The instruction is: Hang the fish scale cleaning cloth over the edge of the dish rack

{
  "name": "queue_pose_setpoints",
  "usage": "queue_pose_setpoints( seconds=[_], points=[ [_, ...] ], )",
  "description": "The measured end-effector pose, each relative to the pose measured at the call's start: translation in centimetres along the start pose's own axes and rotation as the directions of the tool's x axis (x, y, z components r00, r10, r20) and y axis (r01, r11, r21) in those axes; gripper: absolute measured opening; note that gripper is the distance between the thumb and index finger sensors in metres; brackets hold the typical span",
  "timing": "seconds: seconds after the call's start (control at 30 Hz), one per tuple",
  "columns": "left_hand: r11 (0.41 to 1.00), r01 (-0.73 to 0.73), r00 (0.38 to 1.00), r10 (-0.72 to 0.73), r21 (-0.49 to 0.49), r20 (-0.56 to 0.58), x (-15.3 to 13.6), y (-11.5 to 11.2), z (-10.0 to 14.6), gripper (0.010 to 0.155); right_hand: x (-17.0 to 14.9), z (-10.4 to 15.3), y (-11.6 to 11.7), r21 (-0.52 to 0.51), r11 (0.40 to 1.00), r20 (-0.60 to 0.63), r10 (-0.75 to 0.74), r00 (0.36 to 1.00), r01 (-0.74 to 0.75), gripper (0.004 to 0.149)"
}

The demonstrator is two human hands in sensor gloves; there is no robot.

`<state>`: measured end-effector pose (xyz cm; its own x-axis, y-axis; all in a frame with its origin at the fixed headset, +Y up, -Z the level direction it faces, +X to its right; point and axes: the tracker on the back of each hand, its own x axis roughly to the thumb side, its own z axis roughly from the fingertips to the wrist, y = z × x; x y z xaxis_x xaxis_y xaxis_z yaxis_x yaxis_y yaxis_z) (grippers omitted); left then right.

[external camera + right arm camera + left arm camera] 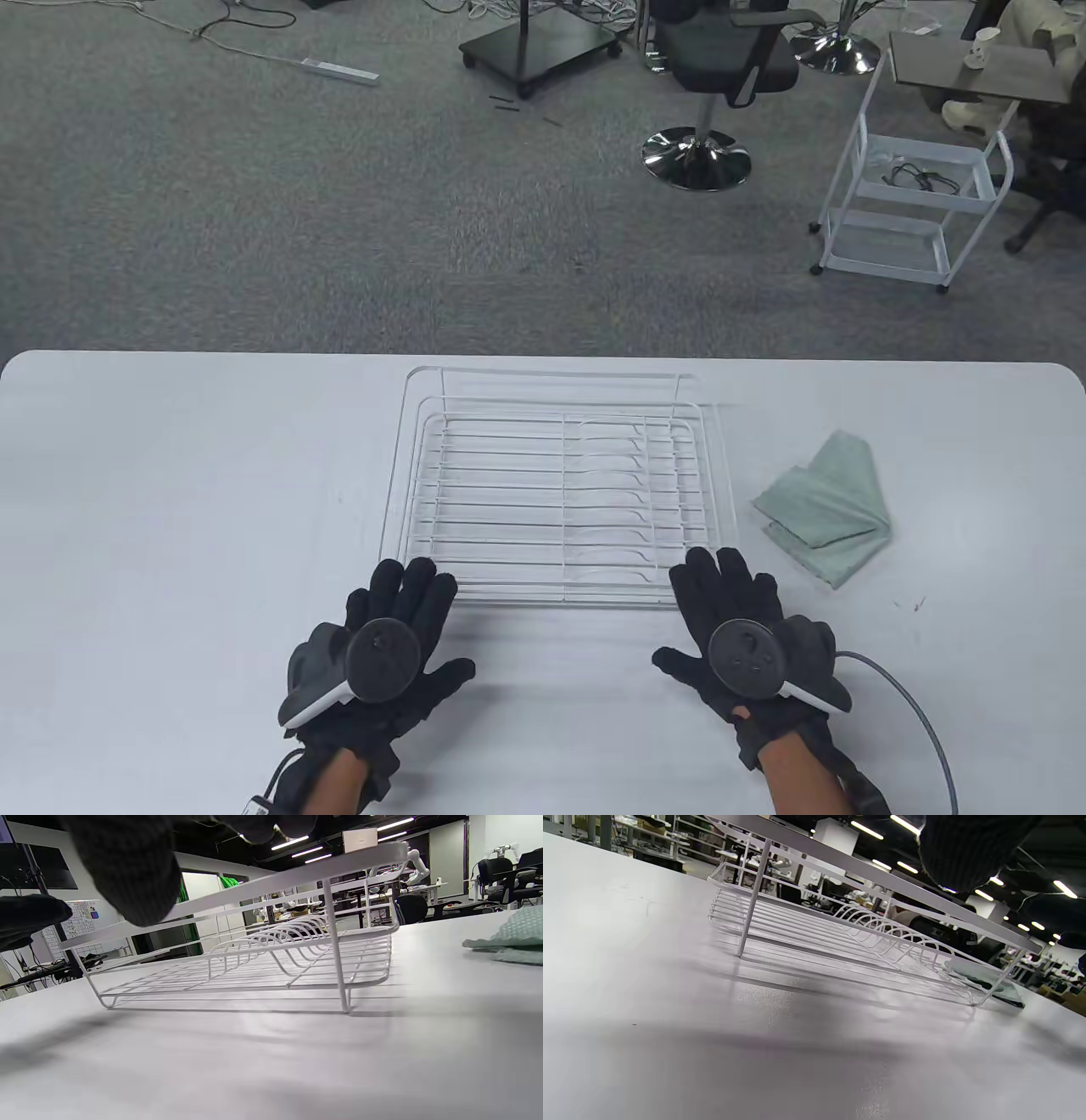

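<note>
The white tabletop [170, 509] fills the near field, and the white wire dish rack [560, 484] sits square in its middle. To the rack's right, near but apart, the pale green cloth [827, 509] lies folded and rumpled, untouched. Down at the near edge, the left hand [382, 654] spreads flat, fingers wide, fingertips at the rack's near left corner. The right hand [747, 637] mirrors it, fingers splayed at the near right corner, and neither hand holds anything.

White dish rack [840, 929] stands on the table [670, 1027] — green cloth [992, 984] behind it.
</note>
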<state>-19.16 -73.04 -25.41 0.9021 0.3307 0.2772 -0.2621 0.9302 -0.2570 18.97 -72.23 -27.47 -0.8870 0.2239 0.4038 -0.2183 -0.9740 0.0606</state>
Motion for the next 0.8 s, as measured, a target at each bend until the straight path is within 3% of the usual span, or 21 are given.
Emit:
queue_pose_setpoints(
  seconds=[0.8],
  points=[
    [0.998,0.061,0.998,-0.061,-0.030,-0.024,0.2,-0.9,-0.6,0.091,1.1,-0.4,0.5,0.028,0.997,0.072,-0.067,0.995,0.065,0.078]
  ],
)
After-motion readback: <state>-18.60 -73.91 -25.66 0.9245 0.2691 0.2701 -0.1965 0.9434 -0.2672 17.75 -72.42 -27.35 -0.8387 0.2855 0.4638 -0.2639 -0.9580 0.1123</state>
